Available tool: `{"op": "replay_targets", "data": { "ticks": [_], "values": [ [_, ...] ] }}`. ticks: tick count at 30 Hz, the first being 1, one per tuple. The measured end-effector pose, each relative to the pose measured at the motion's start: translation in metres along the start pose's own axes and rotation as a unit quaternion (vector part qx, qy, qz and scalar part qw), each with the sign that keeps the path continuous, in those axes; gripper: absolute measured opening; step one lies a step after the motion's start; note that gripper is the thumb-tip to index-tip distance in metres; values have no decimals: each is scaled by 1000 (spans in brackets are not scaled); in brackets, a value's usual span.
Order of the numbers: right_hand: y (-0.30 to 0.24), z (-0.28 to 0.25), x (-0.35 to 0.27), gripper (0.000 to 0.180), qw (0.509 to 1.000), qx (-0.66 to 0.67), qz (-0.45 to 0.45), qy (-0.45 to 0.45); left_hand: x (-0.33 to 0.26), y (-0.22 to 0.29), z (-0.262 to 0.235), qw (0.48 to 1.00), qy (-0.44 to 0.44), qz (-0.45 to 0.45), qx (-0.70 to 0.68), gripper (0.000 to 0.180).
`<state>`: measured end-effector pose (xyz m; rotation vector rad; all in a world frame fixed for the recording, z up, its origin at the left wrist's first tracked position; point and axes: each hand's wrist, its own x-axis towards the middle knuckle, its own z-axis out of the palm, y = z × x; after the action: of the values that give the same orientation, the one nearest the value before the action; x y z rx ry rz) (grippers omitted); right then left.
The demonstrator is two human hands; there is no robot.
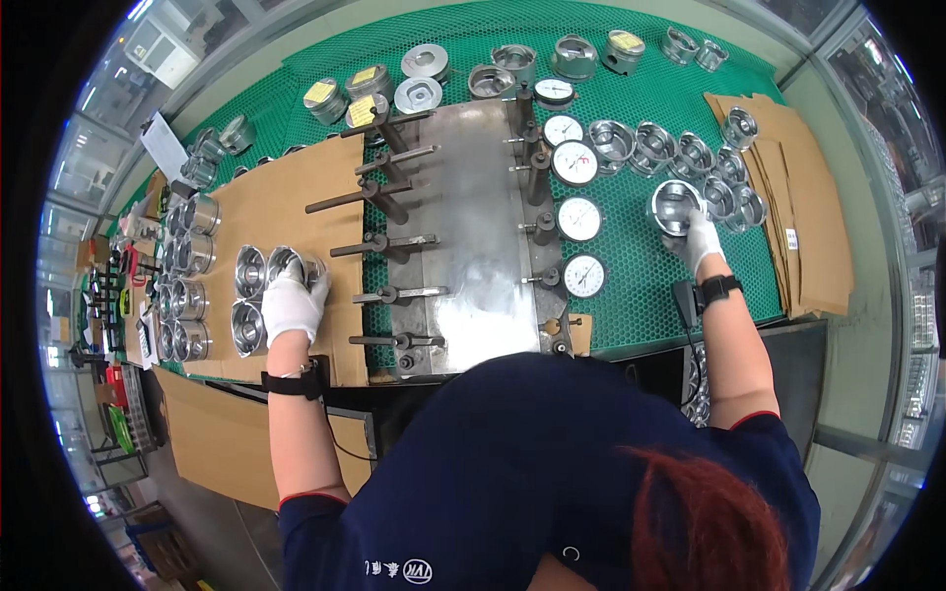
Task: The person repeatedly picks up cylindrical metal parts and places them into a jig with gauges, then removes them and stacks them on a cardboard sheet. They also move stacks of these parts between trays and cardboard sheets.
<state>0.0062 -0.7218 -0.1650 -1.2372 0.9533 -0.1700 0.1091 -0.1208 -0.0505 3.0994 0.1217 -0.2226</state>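
My left hand, in a white glove, is closed on a silver piston over the cardboard at left. Its fingers reach into and around the piston, partly hiding it. Two more pistons stand close beside it, one at its left and one nearer me. On the right, my gloved right hand grips another piston by its near side, with the hollow end facing up. This one is over the green mat, left of a group of similar pistons.
Between my hands lies a steel plate flanked by gauge stands with rods and several white dial gauges. Pistons, some with yellow labels, line the back of the green mat. More pistons stand in rows on the cardboard.
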Motion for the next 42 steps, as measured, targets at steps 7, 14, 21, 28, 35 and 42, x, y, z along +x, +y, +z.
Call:
{"op": "replay_targets", "data": {
  "ticks": [7,14,21,28,35,42],
  "values": [
    [25,3,43,50,974,-145,-116,127,-13,9,2,995,-6,-72,65,57],
    [-2,35,-95,54,971,-21,-235,-38,-78,-50,-13,825,-73,-94,-552,44],
    [-30,146,-242,86,750,-280,-340,-493,-132,70,-67,607,-227,-35,-760,29],
    [2,165,-251,117,685,-372,-500,-377,-102,76,-31,909,-273,193,-250,31],
    [-5,176,-248,101,645,-481,-473,-359,-101,106,18,861,77,461,-203,94],
    [26,142,-247,93,836,-341,-94,-420,-86,116,32,839,89,464,-268,101]
  ]
}}
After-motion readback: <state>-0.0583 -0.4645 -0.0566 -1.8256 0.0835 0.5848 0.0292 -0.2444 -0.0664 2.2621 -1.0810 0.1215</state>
